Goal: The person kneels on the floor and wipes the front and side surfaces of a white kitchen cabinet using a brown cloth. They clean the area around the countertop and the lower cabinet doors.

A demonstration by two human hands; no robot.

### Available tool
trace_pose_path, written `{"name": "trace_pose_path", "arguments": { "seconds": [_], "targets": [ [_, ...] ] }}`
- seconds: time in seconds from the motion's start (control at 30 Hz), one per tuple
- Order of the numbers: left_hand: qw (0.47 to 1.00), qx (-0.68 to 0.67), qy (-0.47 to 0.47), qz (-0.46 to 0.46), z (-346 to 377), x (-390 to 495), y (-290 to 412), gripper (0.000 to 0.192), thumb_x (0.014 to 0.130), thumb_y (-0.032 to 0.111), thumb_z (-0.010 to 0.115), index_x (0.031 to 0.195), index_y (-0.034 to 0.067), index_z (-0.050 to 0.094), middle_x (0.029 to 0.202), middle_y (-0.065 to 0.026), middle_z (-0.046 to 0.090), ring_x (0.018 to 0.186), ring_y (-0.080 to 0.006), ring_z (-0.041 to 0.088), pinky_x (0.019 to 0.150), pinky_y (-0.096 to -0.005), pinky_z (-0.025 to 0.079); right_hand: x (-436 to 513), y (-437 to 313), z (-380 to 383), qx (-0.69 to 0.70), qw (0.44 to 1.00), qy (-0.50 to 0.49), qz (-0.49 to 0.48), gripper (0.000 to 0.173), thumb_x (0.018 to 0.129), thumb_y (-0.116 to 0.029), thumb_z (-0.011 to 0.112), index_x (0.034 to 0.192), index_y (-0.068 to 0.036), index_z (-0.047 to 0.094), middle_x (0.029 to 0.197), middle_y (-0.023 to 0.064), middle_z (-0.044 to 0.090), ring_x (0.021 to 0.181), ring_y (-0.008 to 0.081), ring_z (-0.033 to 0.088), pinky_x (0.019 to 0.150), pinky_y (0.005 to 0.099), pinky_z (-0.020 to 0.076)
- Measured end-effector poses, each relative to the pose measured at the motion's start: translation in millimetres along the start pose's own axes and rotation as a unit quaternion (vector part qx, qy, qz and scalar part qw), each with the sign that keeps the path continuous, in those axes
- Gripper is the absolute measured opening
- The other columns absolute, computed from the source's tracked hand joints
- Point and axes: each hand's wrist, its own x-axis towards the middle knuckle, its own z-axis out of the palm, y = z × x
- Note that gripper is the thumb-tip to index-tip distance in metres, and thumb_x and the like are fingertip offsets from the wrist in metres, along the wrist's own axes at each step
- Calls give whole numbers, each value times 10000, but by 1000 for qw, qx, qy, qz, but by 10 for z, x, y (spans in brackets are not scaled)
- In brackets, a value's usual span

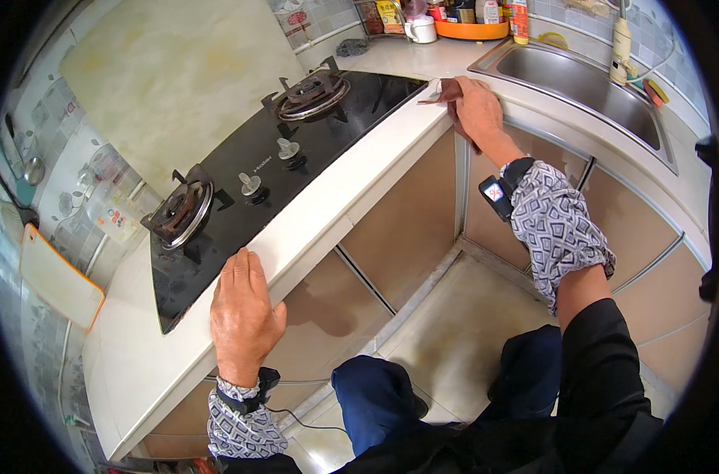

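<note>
My right hand (476, 112) presses a dark brown cloth (450, 98) onto the white countertop corner, between the stove and the sink. Part of the cloth hangs over the counter's front edge, and my palm hides some of it. My left hand (244, 314) rests flat on the white countertop (335, 198) at its front edge, holding nothing, its thumb apart from the fingers. Just beyond its fingertips lies the black glass gas cooktop (217, 260). The cooktop carries a near burner (184, 213), a far burner (312, 98) and two knobs (251, 183).
A steel sink (578, 83) with a tap (621, 50) is at the right. An orange tray (472, 29) of bottles, a white cup (421, 28) and a steel scourer (352, 47) stand behind. Brown cabinet doors (401, 219) lie below. A cutting board (61, 275) leans at left.
</note>
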Motion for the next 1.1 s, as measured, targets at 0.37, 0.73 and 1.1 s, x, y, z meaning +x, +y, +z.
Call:
{"name": "trace_pose_path", "arguments": {
  "seconds": [0.37, 0.73, 1.1],
  "targets": [
    [1000, -2, 5, -5, -12, 25, 25, 777, 723, 131, 852, 1392, -107, 536, 1433, -254, 575, 1342, -391, 556, 1137, -437, 495, -825, -585, 118, 252, 950, 124, 136, 350, 917, -7, 642, 1262, -41, 594, 1110, 203, 717, 1074, 428, 682, 931, 500, 546],
    [1000, 5, 25, -11, 6, 51, 82, 765, 698, 114, 847, 1365, -100, 539, 1409, -246, 585, 1318, -388, 575, 1121, -430, 504, -1885, -1819, -427, 422, 905, -25, -48, 381, 808, 49, 744, 1156, -55, 629, 1120, 174, 660, 1041, 389, 678, 875, 418, 558],
    [1000, 14, 19, -14, 78, 50, 53, 778, 708, 143, 843, 1385, -96, 542, 1425, -243, 585, 1333, -379, 571, 1134, -423, 498, -1318, -994, 91, 381, 909, 48, 162, 347, 849, 66, 691, 1169, -61, 652, 1073, 177, 667, 1052, 396, 663, 900, 447, 539]
  ]
}}
